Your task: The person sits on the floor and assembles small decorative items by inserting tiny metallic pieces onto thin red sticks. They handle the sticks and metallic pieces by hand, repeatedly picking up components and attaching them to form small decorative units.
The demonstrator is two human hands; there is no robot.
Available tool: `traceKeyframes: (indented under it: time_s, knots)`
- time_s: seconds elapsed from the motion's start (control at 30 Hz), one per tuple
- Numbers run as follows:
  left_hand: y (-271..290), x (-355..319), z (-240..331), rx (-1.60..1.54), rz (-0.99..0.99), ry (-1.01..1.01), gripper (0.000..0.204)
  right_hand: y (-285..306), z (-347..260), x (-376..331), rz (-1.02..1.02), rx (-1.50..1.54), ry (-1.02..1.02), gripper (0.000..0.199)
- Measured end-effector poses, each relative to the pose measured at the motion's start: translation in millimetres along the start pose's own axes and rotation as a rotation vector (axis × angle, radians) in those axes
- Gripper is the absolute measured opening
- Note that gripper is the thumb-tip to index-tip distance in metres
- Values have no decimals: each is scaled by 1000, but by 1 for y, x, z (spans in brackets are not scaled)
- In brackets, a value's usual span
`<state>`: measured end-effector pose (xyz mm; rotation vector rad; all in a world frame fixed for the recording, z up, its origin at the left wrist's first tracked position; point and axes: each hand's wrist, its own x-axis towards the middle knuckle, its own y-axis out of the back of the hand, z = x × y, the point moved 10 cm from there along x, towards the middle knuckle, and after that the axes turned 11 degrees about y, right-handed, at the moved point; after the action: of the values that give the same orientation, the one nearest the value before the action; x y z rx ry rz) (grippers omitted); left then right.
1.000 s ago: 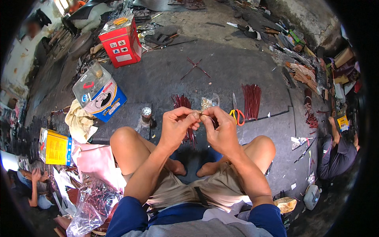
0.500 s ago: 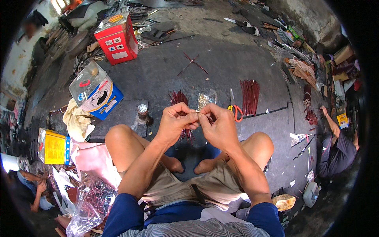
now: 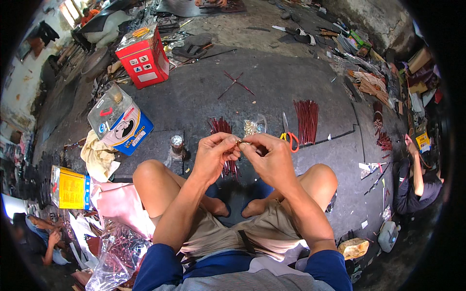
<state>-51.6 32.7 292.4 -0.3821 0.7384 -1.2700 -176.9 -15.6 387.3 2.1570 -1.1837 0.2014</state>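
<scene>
Above the crossed legs, left hand [image 3: 213, 155] and right hand [image 3: 272, 157] pinch a small metal piece [image 3: 241, 142] between fingertips; red box [image 3: 144, 58] at floor's far-left.

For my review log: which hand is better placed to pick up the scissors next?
Right, probably. The scissors lie on the floor just beyond the right hand, on its side. The left hand sits farther off, and both pinch a small piece.

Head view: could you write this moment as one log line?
left hand: pinching small metal piece | right hand: pinching same piece | nearby: red sticks, scissors, clear bag | posture: seated on floor
</scene>
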Motion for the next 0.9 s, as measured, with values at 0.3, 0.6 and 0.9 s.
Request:
traceKeyframes:
  time_s: [0.3,0.6,0.9]
  knots:
    - [3,-2,-1,88,-24,-27,10,-7,7,-2,-75,75,-83,13]
    - [-2,-16,17,162,115,-283,13,0,-5,3,35,72,61,10]
    - [4,-20,19,107,148,-326,18,-1,-12,2,110,42,119,8]
